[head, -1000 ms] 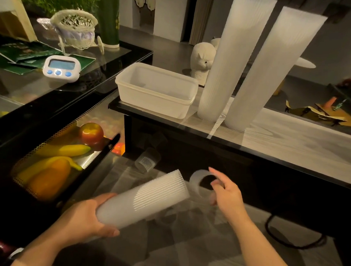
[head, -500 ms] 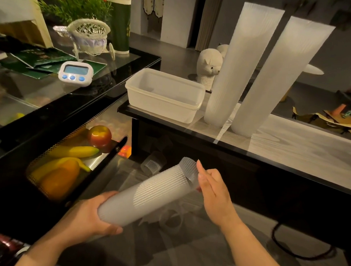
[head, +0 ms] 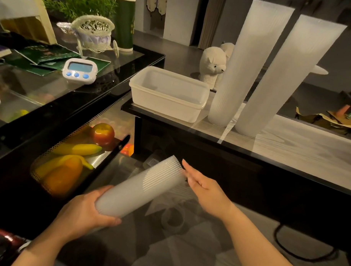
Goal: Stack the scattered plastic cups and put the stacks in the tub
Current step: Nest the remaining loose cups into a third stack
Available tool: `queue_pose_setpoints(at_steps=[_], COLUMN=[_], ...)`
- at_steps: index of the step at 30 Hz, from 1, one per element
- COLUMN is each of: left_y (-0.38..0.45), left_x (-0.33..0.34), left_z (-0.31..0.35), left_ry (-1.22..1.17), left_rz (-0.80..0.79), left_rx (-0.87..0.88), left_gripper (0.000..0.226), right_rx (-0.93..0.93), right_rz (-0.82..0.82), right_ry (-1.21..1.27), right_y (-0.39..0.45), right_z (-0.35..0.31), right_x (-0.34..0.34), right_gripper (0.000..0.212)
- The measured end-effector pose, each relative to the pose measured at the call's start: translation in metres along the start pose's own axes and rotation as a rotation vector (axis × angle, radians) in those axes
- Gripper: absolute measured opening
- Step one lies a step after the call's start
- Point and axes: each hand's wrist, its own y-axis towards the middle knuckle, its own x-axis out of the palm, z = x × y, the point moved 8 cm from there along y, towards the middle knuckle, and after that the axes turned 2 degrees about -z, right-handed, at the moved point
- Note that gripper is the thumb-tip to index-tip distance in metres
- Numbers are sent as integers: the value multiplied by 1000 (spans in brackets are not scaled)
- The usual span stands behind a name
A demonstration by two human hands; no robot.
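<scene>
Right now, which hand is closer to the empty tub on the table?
The right hand. It sits at the open end of the cup stack, just below and right of the tub. The left hand grips the stack's bottom end, lower and farther away.

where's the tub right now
In the head view, the tub sits centre frame on the left end of the glass-topped table, just left of the two tall cup stacks, with nothing visible inside.

The room was dim and warmly lit. A glossy black glass counter (head: 121, 71) filled the left; a pale wood-grain tabletop (head: 301, 149) ran right. Far off stood grey walls (head: 175, 15) and floor (head: 173, 53).
</scene>
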Motion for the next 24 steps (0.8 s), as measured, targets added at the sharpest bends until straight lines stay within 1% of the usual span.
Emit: queue_pose_setpoints(at_steps=[1, 2, 3, 4, 5, 6, 7, 8, 10, 11, 12, 13, 15, 16, 17, 18, 20, 22, 24], left_y=[0, 0, 1, 1, 2, 2, 1, -1, -4, -6, -7, -8, -10, -11, -12, -12, -11, -8, -5], left_x=[0, 1, 2, 3, 3, 4, 3, 3, 2, 2, 1, -1, 0, 2, 4, 6, 12, 17, 19], left_z=[-1, -3, -6, -9, -12, -15, -16, -15, -17, -18, -21, -24, -29, -29, -26, -24, -20, -18, -15], left_ry=[15, 26, 39, 49, 52, 51, 52, 53, 40, 34, 34, 34, 26, 25, 24, 23, 28, 24, 10], left_rz=[2, 5, 10, 15, 18, 17, 11, 4, -13, -16, -14, -9, -10, -16, -22, -31, -56, -70, -69], left_rx=[-11, -26, -43, -58, -68, -72, -68, -64, -61, -63, -65, -65, -63, -59, -51, -48, -56, -59, -48], left_gripper=[94, 96, 101, 107, 112, 116, 118, 119, 118, 118, 117, 116, 109, 101, 93, 92, 104, 118, 123], right_rx=[47, 113, 223, 336, 440, 510, 562, 595, 685, 711, 702, 667, 553, 479, 405, 328, 175, 64, -7], right_rz=[90, 206, 270, 250, 160, 72, 12, 7, 60, 98, 144, 189, 243, 271, 289, 310, 351, 363, 331], right_ry=[66, 36, -74, -191, -289, -324, -309, -255, -76, 5, 52, 65, 48, 58, 63, 72, 53, 0, 18], right_y=[2, 5, 8, 9, 9, 10, 10, 11, 12, 13, 14, 15, 16, 19, 22, 24, 28, 27, 27], right_z=[14, 34, 54, 73, 93, 110, 124, 135, 157, 163, 161, 154, 127, 113, 99, 83, 57, 40, 27], right_x=[0, -1, 3, 14, 31, 49, 62, 68, 65, 58, 47, 33, 5, -8, -18, -25, -32, -32, -26], right_gripper=[42, 38, 36, 36, 40, 44, 45, 42, 36, 37, 38, 34, 19, 20, 27, 35, 44, 44, 42])
